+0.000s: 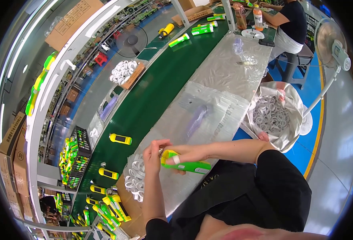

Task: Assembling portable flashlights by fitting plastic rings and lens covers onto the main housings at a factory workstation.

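My right hand (185, 153) is wrapped round a green-and-yellow flashlight (194, 166), its yellow end toward my left hand. A small white piece shows by my thumb at that end; whether it is a ring or a finger cover I cannot tell. My left hand (153, 151) is closed close to the yellow end, fingers pinched together. Something small and shiny shows at its fingertips, too small to name. A pile of white rings (135, 176) lies beside my left forearm. Beneath my hands is a bench covered with clear plastic sheet (172, 138).
A green conveyor belt (144, 106) runs alongside, carrying yellow flashlights (120, 139) and a cluster (114, 209) near the lower left. Across it stands a box of white rings (124, 73). At right are a sack of rings (270, 114), a standing fan (338, 56) and a seated person (290, 24).
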Demonstrator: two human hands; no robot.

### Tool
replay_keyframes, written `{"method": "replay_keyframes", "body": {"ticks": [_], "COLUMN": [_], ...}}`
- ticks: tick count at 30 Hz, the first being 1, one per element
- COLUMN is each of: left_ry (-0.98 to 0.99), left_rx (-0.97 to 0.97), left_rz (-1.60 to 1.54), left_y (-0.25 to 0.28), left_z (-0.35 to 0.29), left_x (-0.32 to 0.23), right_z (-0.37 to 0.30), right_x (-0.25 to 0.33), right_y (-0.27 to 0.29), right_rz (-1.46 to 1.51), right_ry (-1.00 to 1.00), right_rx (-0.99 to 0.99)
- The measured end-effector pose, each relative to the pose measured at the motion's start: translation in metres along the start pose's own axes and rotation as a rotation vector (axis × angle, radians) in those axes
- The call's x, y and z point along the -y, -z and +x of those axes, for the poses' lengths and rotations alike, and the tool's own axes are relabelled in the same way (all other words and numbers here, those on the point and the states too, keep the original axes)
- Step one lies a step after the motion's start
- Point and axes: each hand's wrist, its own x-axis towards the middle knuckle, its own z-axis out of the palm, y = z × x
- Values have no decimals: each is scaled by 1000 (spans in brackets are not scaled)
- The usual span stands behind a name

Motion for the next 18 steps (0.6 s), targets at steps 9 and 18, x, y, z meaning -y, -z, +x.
{"method": "replay_keyframes", "body": {"ticks": [9,18], "left_ry": [-218,-260], "left_rx": [-250,-307], "left_rz": [359,-30], "left_y": [-16,-21], "left_z": [-35,-72], "left_x": [-21,-13], "right_z": [3,11], "right_x": [-21,-35], "right_y": [-13,-22], "right_rz": [-95,30], "right_ry": [-26,-78], "right_rx": [-160,-321]}}
